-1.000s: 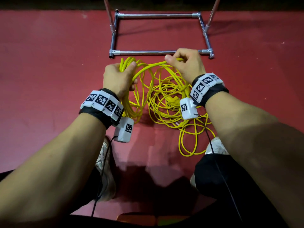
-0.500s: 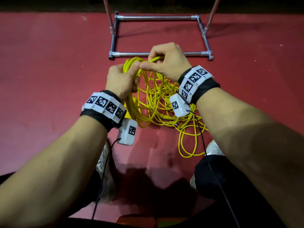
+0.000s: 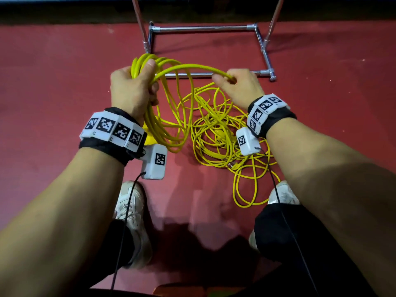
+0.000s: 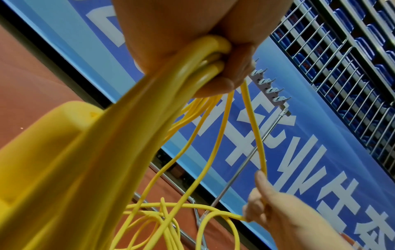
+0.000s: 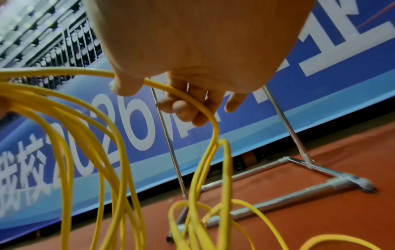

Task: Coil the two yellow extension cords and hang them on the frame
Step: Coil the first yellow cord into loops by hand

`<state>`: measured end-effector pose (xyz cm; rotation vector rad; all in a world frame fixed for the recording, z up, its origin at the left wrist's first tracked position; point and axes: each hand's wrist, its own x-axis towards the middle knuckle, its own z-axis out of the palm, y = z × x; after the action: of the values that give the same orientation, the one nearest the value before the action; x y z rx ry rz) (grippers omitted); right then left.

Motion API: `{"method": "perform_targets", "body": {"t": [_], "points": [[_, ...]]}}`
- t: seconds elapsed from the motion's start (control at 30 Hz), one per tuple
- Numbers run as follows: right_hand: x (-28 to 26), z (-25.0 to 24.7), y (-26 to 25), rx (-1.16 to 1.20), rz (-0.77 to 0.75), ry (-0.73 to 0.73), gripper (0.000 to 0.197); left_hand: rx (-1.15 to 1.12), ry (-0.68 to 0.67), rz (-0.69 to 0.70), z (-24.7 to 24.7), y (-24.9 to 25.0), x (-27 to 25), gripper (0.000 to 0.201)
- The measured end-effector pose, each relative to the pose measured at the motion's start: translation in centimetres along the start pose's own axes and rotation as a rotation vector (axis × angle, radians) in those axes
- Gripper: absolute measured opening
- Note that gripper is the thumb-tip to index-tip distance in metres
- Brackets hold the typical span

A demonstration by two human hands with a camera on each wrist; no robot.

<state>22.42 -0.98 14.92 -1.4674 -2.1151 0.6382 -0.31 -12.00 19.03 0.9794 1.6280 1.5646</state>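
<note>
My left hand [image 3: 132, 86] grips a bundle of several yellow cord loops [image 3: 158, 125] that hang down from its fist [image 4: 192, 50]. One strand [image 3: 188, 68] arcs from that fist across to my right hand [image 3: 237, 86], which pinches it between thumb and curled fingers [image 5: 181, 108]. A loose tangle of yellow cord [image 3: 220, 138] lies on the red floor below the right hand. A yellow block [image 4: 42, 135], the cord's socket end, hangs under the left wrist. The metal frame's base [image 3: 203, 28] stands just beyond both hands, and its hook rail [image 4: 269, 88] shows higher up.
The frame's two slanted uprights [image 5: 169, 143] rise from the base in front of a blue banner [image 4: 299, 152] and a wire fence [image 4: 352, 59]. My two white shoes [image 3: 130, 211] and knees are close below the cords. Red floor [image 3: 53, 82] spreads left and right.
My right hand has drawn away from the left to the right, pulling out a fresh length of cord. Half a second ago the hands were together at the coil.
</note>
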Motion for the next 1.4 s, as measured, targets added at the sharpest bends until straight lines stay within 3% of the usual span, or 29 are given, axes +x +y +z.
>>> {"method": "perform_targets", "body": {"t": [0.1, 0.2, 0.37, 0.53, 0.7, 0.9, 1.03, 1.17, 1.3, 1.4], "points": [[0.2, -1.7, -1.8, 0.168, -0.125, 0.073, 0.054, 0.041, 0.021, -0.032, -0.3, 0.0, 0.4, 0.028], [0.4, -2.6, -3.5, 0.156, -0.232, 0.069, 0.054, 0.059, -0.016, -0.052, -0.3, -0.1, 0.4, 0.031], [0.4, -1.6, -4.6, 0.060, -0.245, 0.054, 0.058, 0.066, -0.084, -0.068, 0.6, -0.5, -0.5, 0.032], [0.2, -1.0, -5.6, 0.065, -0.307, 0.006, 0.054, 0.104, -0.156, -0.047, 0.6, -1.4, -1.4, 0.061], [0.3, -0.6, -5.6, 0.124, -0.313, 0.009, 0.053, 0.117, -0.222, -0.005, 0.7, -1.5, -1.8, 0.050], [0.8, -0.2, -5.4, 0.179, -0.263, 0.057, 0.060, 0.031, -0.213, -0.013, 1.1, -1.6, -2.1, 0.025], [0.8, 0.3, -5.1, 0.165, -0.250, 0.035, 0.061, -0.044, -0.186, -0.026, 1.5, -1.2, -2.4, 0.023], [0.2, 1.5, -3.1, 0.112, -0.175, -0.034, 0.042, -0.110, -0.121, -0.006, 0.6, 0.1, -1.6, 0.020], [-0.4, 3.2, 1.8, -0.114, -0.006, -0.104, 0.019, -0.167, -0.023, 0.053, -0.6, 1.5, -0.7, 0.025], [-0.8, 2.7, 3.8, 0.021, 0.128, -0.053, 0.028, -0.194, 0.073, 0.112, -1.5, 2.0, 0.1, 0.028]]}}
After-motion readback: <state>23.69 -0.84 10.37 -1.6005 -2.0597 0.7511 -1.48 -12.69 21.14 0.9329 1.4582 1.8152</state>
